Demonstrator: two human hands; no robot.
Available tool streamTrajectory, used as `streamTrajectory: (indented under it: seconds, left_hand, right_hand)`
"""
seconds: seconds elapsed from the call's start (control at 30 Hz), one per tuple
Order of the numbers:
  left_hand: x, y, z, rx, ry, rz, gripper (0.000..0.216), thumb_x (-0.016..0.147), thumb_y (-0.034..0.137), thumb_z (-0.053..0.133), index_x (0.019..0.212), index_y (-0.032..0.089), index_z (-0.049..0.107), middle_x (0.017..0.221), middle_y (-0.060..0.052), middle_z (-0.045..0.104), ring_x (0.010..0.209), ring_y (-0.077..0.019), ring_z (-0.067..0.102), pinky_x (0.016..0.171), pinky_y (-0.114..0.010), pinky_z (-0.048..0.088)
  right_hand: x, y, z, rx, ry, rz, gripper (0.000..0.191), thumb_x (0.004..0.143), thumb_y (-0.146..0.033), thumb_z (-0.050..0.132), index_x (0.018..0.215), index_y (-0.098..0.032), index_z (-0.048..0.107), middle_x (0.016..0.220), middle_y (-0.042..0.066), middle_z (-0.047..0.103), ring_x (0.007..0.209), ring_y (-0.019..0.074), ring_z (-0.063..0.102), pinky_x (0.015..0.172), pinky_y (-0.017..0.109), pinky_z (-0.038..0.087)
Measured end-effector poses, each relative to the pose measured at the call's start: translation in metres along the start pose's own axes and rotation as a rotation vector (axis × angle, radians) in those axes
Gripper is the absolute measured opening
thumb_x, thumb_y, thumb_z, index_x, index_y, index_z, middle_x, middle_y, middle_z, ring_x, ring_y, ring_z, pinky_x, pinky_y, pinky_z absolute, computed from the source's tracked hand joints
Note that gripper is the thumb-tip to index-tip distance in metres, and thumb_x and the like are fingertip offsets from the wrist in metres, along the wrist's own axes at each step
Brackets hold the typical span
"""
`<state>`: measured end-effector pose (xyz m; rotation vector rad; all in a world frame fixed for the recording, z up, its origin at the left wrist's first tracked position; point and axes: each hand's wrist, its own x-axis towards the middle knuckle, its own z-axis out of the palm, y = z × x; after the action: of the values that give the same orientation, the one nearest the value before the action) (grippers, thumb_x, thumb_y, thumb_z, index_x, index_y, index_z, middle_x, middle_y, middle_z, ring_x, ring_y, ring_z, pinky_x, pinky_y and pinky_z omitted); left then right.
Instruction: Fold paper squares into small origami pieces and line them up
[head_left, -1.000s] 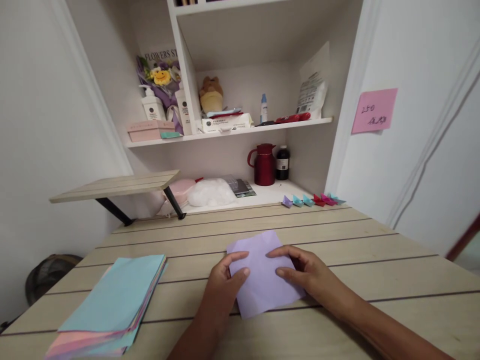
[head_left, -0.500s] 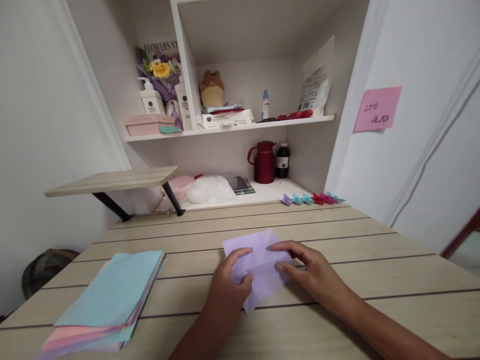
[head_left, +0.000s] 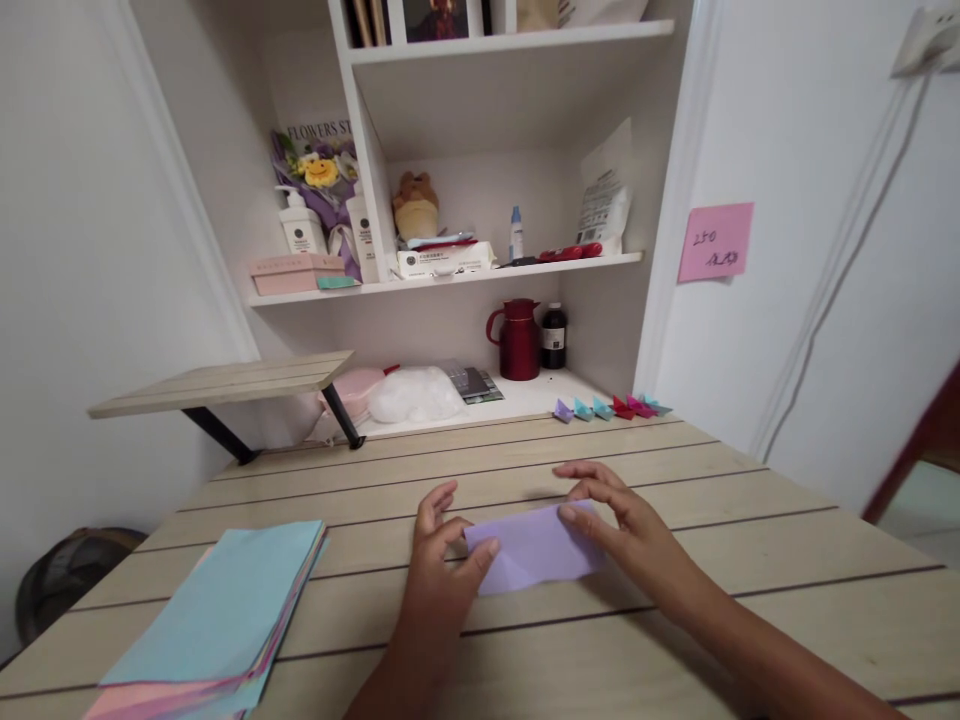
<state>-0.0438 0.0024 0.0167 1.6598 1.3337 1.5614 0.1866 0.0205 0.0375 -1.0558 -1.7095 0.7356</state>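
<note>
A sheet of purple paper (head_left: pixel 536 550), doubled over into a long rectangle, is held just at the tabletop between both hands. My left hand (head_left: pixel 442 550) pinches its left end between thumb and index finger, with the other fingers raised. On the right end, my right hand (head_left: pixel 611 515) grips the upper corner, thumb in front and fingers behind. The paper's far side is hidden from view.
A stack of coloured paper (head_left: pixel 225 600), light blue on top, lies at the left. Several small folded paper boats (head_left: pixel 604 408) line the table's back edge. A raised wooden stand (head_left: pixel 225 385) is at back left; a red jug (head_left: pixel 519 340) stands behind.
The purple paper, spread out and creased before, is now doubled into a rectangle. My hands have moved to its two ends. The view has tilted up and turned slightly right.
</note>
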Motion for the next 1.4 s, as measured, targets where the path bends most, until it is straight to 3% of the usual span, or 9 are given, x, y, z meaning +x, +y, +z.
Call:
streamTrajectory:
  seconds: [0.07, 0.13, 0.27, 0.43, 0.57, 0.63, 0.87, 1.07, 1.4]
  left_hand:
    - [0.001, -0.006, 0.0, -0.125, -0.095, -0.091, 0.021, 0.07, 0.036, 0.073, 0.062, 0.017, 0.069, 0.124, -0.012, 0.056, 0.111, -0.0289, 0.053, 0.094, -0.035, 0.042]
    - [0.0, -0.011, 0.001, -0.255, -0.216, -0.242, 0.029, 0.071, 0.043, 0.073, 0.068, 0.015, 0.07, 0.096, -0.011, 0.067, 0.087, -0.0234, 0.061, 0.075, -0.029, 0.047]
    - [-0.003, -0.016, 0.007, -0.367, -0.278, -0.392, 0.038, 0.064, 0.051, 0.077, 0.069, 0.014, 0.068, 0.058, 0.0, 0.061, 0.055, -0.0135, 0.053, 0.054, -0.022, 0.04]
    - [0.0, -0.007, 0.003, -0.337, -0.161, -0.304, 0.036, 0.061, 0.051, 0.078, 0.065, 0.015, 0.071, 0.073, -0.005, 0.065, 0.069, -0.0178, 0.058, 0.063, -0.024, 0.043]
    - [0.004, 0.009, -0.006, -0.274, 0.033, -0.088, 0.04, 0.079, 0.055, 0.059, 0.077, 0.02, 0.076, 0.105, -0.009, 0.064, 0.106, -0.0266, 0.054, 0.096, -0.033, 0.039]
    - [0.004, 0.015, -0.011, -0.212, 0.074, -0.026, 0.039, 0.084, 0.053, 0.054, 0.086, 0.022, 0.077, 0.108, -0.009, 0.063, 0.111, -0.0274, 0.051, 0.102, -0.036, 0.034]
    - [-0.005, 0.015, -0.007, 0.188, -0.372, 0.21, 0.016, 0.079, 0.026, 0.065, 0.081, 0.036, 0.077, 0.107, -0.004, 0.069, 0.107, -0.0294, 0.052, 0.108, -0.049, 0.018]
    - [-0.007, 0.004, -0.003, 0.238, -0.56, 0.285, 0.028, 0.08, 0.017, 0.063, 0.085, 0.042, 0.076, 0.104, -0.003, 0.071, 0.103, -0.0266, 0.057, 0.112, -0.05, 0.006]
    - [-0.007, 0.01, -0.007, 0.715, -0.717, 0.351, 0.032, 0.088, 0.017, 0.056, 0.099, 0.042, 0.071, 0.114, 0.002, 0.067, 0.106, -0.0195, 0.057, 0.108, -0.057, 0.019]
  right_hand:
    - [-0.001, 0.001, 0.001, 0.174, -0.077, 0.142, 0.032, 0.082, -0.051, 0.059, 0.073, -0.021, 0.059, 0.083, 0.003, 0.06, 0.075, 0.019, 0.056, 0.062, 0.029, 0.044]
    - [-0.001, 0.004, 0.004, 0.317, -0.118, 0.235, 0.033, 0.08, -0.053, 0.061, 0.077, -0.021, 0.056, 0.065, -0.003, 0.052, 0.058, 0.0135, 0.049, 0.052, 0.024, 0.036]
    - [0.001, 0.015, 0.009, 0.44, -0.193, 0.292, 0.047, 0.067, -0.048, 0.075, 0.103, -0.022, 0.057, 0.07, -0.004, 0.055, 0.059, 0.0133, 0.052, 0.051, 0.023, 0.037]
    - [0.001, 0.018, 0.009, 0.34, -0.199, 0.232, 0.028, 0.067, -0.038, 0.075, 0.08, -0.019, 0.06, 0.072, 0.0, 0.06, 0.069, 0.0174, 0.057, 0.063, 0.028, 0.044]
    - [-0.001, 0.009, 0.006, -0.009, -0.138, -0.139, 0.006, 0.077, -0.023, 0.064, 0.071, -0.022, 0.066, 0.103, 0.007, 0.064, 0.101, 0.0251, 0.056, 0.088, 0.039, 0.041]
    - [-0.002, 0.009, 0.005, -0.18, -0.195, -0.258, 0.013, 0.077, -0.015, 0.061, 0.071, -0.024, 0.069, 0.117, 0.007, 0.06, 0.113, 0.0275, 0.051, 0.095, 0.044, 0.036]
    - [0.003, 0.022, 0.0, -0.307, -0.442, -0.283, 0.031, 0.07, -0.002, 0.058, 0.08, -0.027, 0.073, 0.111, 0.003, 0.066, 0.106, 0.0245, 0.057, 0.092, 0.041, 0.04]
    - [0.005, 0.017, -0.011, -0.297, -0.554, -0.268, 0.01, 0.081, -0.02, 0.064, 0.083, -0.026, 0.072, 0.1, 0.003, 0.069, 0.097, 0.0217, 0.06, 0.09, 0.036, 0.041]
    - [0.006, 0.025, 0.002, -0.405, -0.334, -0.037, 0.014, 0.083, -0.036, 0.063, 0.087, -0.023, 0.067, 0.084, 0.002, 0.068, 0.082, 0.02, 0.059, 0.076, 0.032, 0.043]
